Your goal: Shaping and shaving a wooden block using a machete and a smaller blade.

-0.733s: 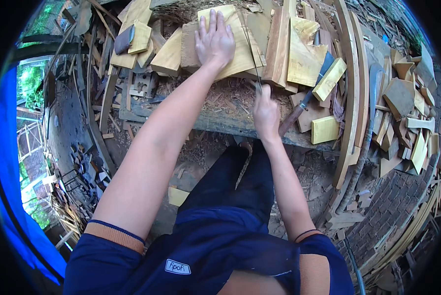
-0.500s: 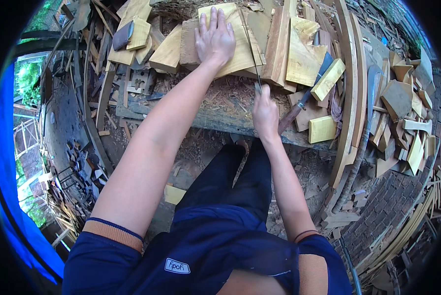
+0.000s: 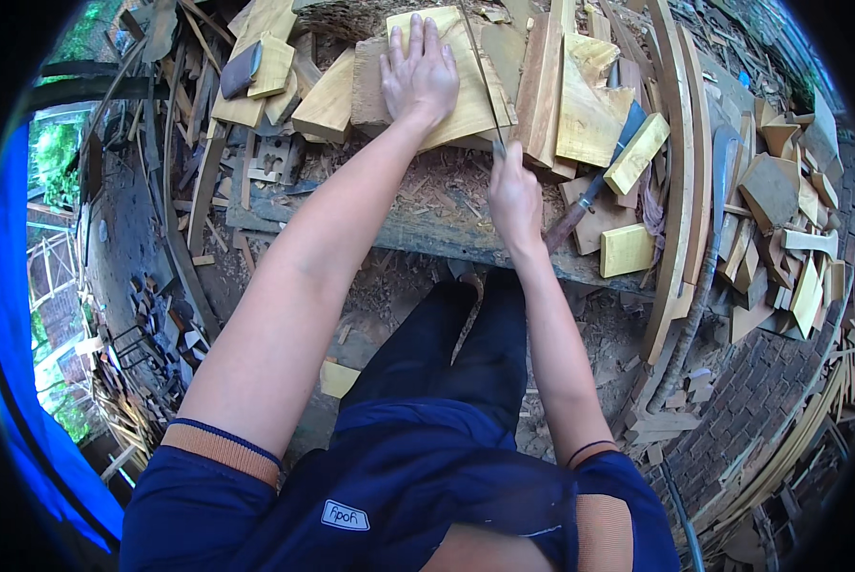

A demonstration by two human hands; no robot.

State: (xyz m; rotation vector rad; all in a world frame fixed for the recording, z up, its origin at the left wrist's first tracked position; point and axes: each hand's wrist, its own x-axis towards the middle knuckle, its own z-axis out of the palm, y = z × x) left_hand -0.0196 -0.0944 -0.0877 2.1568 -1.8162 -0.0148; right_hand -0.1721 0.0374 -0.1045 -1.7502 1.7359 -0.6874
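Note:
Fingers spread, my left hand (image 3: 421, 81) lies flat on a pale yellow wooden board (image 3: 459, 116). This board rests against a rougher brown wood block (image 3: 367, 91) on its left. My right hand (image 3: 515, 195) is closed around the handle of a handsaw (image 3: 484, 76), mostly hidden in the fist. The narrow dark blade points away from me and crosses the board near its right edge. How deep it sits in the wood I cannot tell.
Shavings cover the wooden bench (image 3: 389, 229). To the right lie a blue-bladed tool with a wooden handle (image 3: 569, 224), a small yellow block (image 3: 628, 250) and long curved timbers (image 3: 677, 191). A heap of offcuts (image 3: 780, 210) stands further right. A dark pad (image 3: 241, 70) lies upper left.
My right hand has pushed the saw a little away from me along the board. The left hand keeps its place on the wood.

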